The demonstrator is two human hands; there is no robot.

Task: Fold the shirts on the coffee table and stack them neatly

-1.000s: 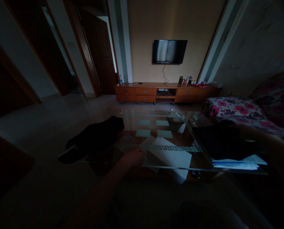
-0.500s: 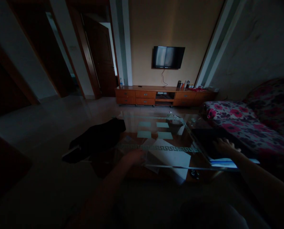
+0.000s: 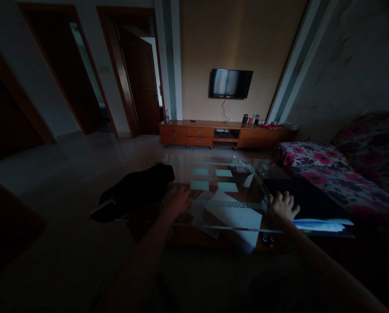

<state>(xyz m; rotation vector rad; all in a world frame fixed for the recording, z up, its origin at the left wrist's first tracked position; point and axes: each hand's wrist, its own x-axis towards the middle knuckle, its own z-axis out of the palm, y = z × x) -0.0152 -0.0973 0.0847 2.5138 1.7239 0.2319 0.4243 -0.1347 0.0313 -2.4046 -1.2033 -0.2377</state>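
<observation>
My right hand [image 3: 282, 206] has its fingers spread, at the left edge of a flat black thing [image 3: 312, 198] on the right of the glass table [image 3: 178, 165]. Blue and white layers [image 3: 321, 225] show under its near edge; I cannot tell whether it is cloth or a folder. My left hand [image 3: 180, 201] is over the table's near left part, fingers stretched forward and dim, with nothing visible in them. Just left of it lies a dark bundle [image 3: 135, 187] that looks like a black garment with a pale strip. Between my hands, white sheets [image 3: 233, 215] show beneath the glass.
A floral sofa [image 3: 318, 154] stands to the right. Beyond the table are a long wooden TV cabinet [image 3: 199, 131] with bottles on it and a wall-mounted television [image 3: 232, 83]. A small dark object [image 3: 266, 240] shows near the table's front edge. The room is dim.
My right hand has moved left, from on top of the flat black thing to its left edge, with fingers more spread. My left hand has shifted slightly left and farther forward.
</observation>
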